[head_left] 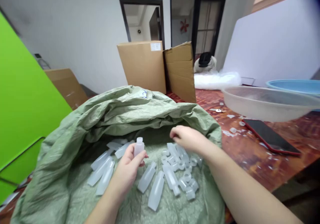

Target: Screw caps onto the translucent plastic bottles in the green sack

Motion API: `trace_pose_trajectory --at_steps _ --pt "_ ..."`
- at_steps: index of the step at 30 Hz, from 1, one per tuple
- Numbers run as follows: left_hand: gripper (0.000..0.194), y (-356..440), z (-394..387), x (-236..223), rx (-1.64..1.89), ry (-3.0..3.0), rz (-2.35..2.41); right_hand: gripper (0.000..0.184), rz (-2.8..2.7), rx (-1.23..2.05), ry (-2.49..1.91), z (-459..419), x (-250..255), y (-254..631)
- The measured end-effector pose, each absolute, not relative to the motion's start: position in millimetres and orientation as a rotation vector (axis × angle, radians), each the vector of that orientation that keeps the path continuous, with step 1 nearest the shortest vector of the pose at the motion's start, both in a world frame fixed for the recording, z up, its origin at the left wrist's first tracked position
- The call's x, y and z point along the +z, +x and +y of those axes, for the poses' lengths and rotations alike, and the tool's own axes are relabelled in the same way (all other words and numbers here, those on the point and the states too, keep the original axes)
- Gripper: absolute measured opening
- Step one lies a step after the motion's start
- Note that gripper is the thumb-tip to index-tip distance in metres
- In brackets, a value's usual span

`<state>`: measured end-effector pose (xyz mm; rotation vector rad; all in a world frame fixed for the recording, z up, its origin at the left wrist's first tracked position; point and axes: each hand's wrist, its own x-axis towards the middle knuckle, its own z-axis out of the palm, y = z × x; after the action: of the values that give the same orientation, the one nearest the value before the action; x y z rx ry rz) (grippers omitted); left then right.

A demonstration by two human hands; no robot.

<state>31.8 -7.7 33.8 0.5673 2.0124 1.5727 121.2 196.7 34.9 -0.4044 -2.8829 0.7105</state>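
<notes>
Left hand [126, 169]: fingers gripping translucent bottle [139, 147], roughly upright, neck up. Right hand [188, 138]: fingers curled, apart from bottle; cannot tell whether anything is held. Ring-like pieces [187, 176] below right fingers, on green sheet [80, 200]; loose bottles [106, 178] left of left fingers. Step, judged: holding. Any next move calls for steady left grip.

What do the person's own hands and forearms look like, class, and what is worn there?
The left hand and right hand are gloveless, with no ring visible. The left forearm and right forearm show no sleeve, watch or bracelet.
</notes>
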Motion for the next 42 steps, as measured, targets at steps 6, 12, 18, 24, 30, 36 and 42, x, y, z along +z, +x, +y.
trace_pose_trajectory --at_steps 6,12,18,24,30,36,42 --pt "0.023 29 -11 24 1.52 0.619 2.078 0.016 -3.242 0.597 -0.446 222 49 146" --pt "0.024 30 -11 21 1.475 0.62 2.097 0.027 -3.451 0.395 -0.408 203 54 153" --pt "0.028 32 -11 19 1.504 0.632 2.082 0.022 -3.473 0.332 -0.471 199 53 145" --pt "0.025 37 -9 19 1.423 0.735 2.149 0.036 -2.716 0.859 -0.519 199 49 135" --pt "0.015 41 -12 16 1.082 0.935 2.347 0.025 -2.168 1.701 -0.044 142 31 120" --pt "0.014 44 -9 25 1.184 0.839 2.204 0.028 -2.288 1.703 0.139 141 28 119" --pt "0.021 45 -13 38 1.194 0.741 1.923 0.016 -2.361 1.638 0.462 150 36 124"
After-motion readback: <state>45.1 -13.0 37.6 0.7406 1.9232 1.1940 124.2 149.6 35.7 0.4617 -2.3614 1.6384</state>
